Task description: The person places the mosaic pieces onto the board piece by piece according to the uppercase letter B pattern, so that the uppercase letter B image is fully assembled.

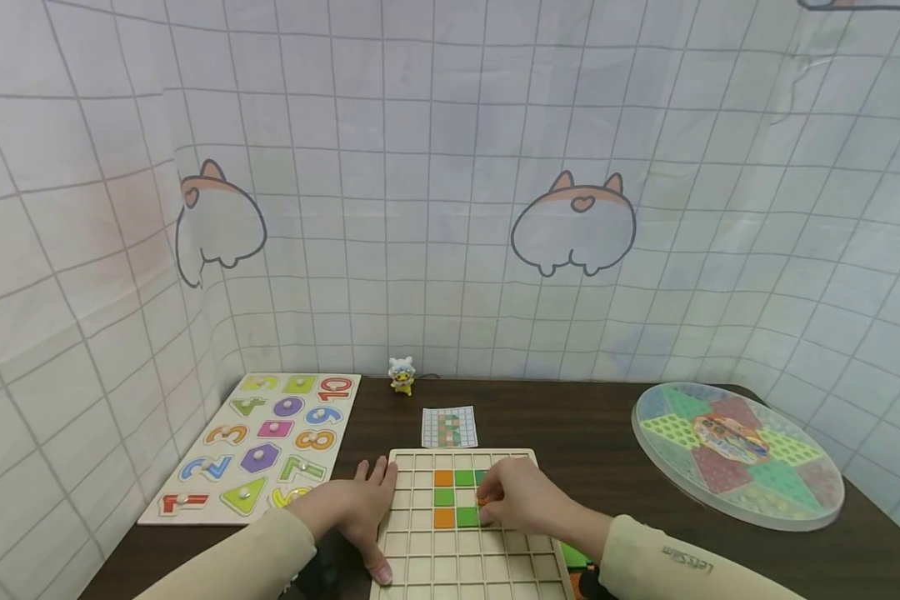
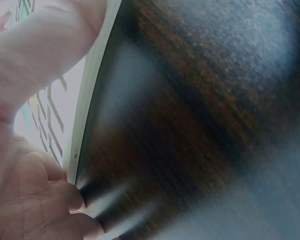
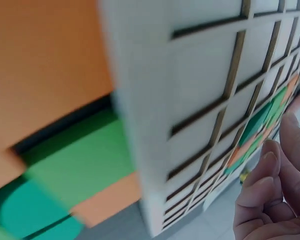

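Observation:
A pale wooden grid board point(image 1: 420, 567) lies on the dark table, with orange and green square tiles point(image 1: 444, 497) in its upper middle cells. My left hand point(image 1: 360, 508) rests along the board's left edge, fingers spread and thumb near the front corner. In the left wrist view, the board's side point(image 2: 87, 100) runs beside that palm. Over the tiles, my right hand point(image 1: 521, 496) pinches at a small orange tile point(image 1: 483, 502) with thumb and forefinger. Its curled fingers point(image 3: 262, 192) show close to the board in the right wrist view, partly covering the tile group.
Loose green tiles point(image 1: 574, 557) and orange ones lie right of the board, below my right sleeve. A printed pattern card point(image 1: 450, 427) and a small figurine point(image 1: 401, 376) stand behind. A number puzzle point(image 1: 270, 450) lies left, a round star-patterned game board point(image 1: 738, 454) right.

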### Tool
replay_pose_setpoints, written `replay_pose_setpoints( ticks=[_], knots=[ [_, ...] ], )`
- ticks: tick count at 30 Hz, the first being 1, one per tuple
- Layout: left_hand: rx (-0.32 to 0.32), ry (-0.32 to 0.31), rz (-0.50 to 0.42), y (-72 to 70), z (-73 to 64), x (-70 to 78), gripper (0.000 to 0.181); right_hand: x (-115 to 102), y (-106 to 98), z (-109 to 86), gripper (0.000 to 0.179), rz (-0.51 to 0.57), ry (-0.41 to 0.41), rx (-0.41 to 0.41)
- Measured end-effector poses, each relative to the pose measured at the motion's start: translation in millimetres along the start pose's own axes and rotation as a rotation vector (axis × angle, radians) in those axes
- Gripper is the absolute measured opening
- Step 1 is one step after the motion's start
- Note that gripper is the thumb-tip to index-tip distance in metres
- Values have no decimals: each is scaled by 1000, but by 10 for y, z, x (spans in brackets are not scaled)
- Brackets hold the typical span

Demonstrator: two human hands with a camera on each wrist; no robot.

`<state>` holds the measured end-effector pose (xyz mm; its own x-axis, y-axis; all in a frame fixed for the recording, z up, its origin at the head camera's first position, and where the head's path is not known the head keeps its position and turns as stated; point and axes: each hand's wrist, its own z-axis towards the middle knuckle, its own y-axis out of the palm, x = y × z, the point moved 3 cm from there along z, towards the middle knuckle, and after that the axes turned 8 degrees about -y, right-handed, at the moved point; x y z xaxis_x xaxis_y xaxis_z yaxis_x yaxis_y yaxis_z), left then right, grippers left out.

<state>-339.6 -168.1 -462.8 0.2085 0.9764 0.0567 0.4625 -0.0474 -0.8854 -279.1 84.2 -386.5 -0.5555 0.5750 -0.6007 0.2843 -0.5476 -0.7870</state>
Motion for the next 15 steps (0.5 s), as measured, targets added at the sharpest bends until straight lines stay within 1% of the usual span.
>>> replay_pose_setpoints(
  ticks=[3, 6, 9, 15],
  knots=[
    [-6, -2, -1, 3, 6, 0, 163, 80, -89, -76, 15, 2, 45, 14],
    [-14, -6, 2, 3, 19, -3, 164, 199, -193, -169, 15, 6, 97, 28],
    [-20, -5, 7, 7, 39, -6, 164, 331, -311, -279, 15, 30, 130, 35],
    [-21, 3, -2, 24, 63, -25, 167, 595, -550, -500, 18, 34, 129, 35]
  ],
)
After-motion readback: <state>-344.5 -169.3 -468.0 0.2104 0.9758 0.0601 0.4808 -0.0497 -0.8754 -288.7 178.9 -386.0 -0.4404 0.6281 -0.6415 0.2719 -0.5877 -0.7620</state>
